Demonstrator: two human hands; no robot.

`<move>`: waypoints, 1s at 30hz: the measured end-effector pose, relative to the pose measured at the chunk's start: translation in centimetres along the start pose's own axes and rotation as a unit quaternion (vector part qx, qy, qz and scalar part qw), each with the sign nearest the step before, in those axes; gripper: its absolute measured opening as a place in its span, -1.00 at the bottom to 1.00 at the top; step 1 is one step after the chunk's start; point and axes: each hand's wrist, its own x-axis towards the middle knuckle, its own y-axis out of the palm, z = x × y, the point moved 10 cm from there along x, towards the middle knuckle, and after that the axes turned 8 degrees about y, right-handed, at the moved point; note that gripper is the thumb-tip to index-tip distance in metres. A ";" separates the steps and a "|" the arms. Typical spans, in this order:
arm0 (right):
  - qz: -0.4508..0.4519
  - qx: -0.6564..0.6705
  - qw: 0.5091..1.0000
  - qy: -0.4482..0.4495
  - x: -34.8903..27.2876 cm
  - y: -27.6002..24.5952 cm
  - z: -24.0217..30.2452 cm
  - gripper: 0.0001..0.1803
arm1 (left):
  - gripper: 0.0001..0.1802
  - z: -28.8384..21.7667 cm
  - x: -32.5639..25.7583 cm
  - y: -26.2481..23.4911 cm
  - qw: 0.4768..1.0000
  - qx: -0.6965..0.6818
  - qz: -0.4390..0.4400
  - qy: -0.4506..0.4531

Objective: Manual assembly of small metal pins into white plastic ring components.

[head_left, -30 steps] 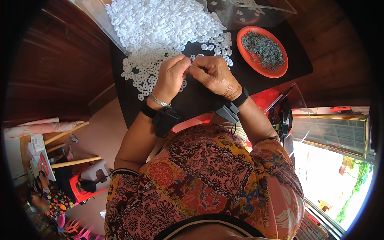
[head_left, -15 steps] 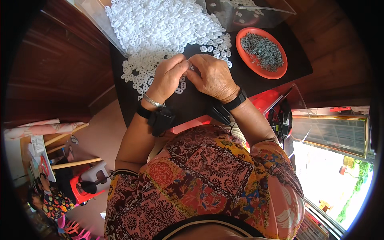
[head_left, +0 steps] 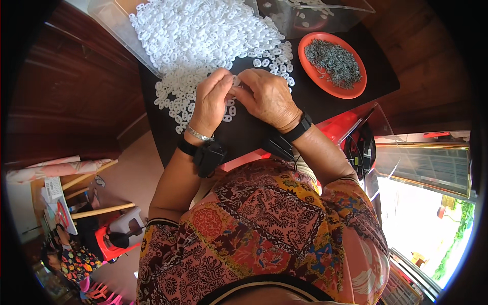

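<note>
Over the near edge of the white pile, my left hand (head_left: 211, 101) and my right hand (head_left: 269, 99) meet with fingertips pinched together. Between them shows a small white plastic piece (head_left: 236, 81), mostly covered by the fingers. A large heap of white oval two-holed plastic pieces (head_left: 198, 35) lies just beyond my hands. More loose ovals (head_left: 178, 94) are scattered beside my left hand. To the right of my right hand, an orange-red plate (head_left: 304, 58) holds many thin grey metal pieces that look like screws (head_left: 334, 63).
The black tabletop (head_left: 249, 124) carries the heap. A clear plastic bin (head_left: 114, 25) lies at the far left, another clear bin (head_left: 325, 20) at the far right. Past the table at lower left, another person in a flowered top (head_left: 81, 259) is near a red chair (head_left: 109, 246).
My hands stay together at nearly the same spot, with fingers slightly shifted. A bit more of the white piece shows between the fingertips. The whole view has tilted slightly.
</note>
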 end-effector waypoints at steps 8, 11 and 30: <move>0.006 0.044 0.999 0.019 -0.1 -0.6 -0.1 -0.69 | -0.75 -1.0 -0.1 0.2 0.999 0.008 0.031 0.019; 0.014 0.065 0.998 0.014 0.0 -0.6 0.0 -0.68 | -0.76 -1.6 -0.3 0.2 0.999 0.010 0.018 0.037; -0.010 0.265 0.964 0.005 -0.1 -1.8 -0.3 -0.63 | -0.76 -3.6 -0.7 0.4 0.996 0.048 0.017 0.071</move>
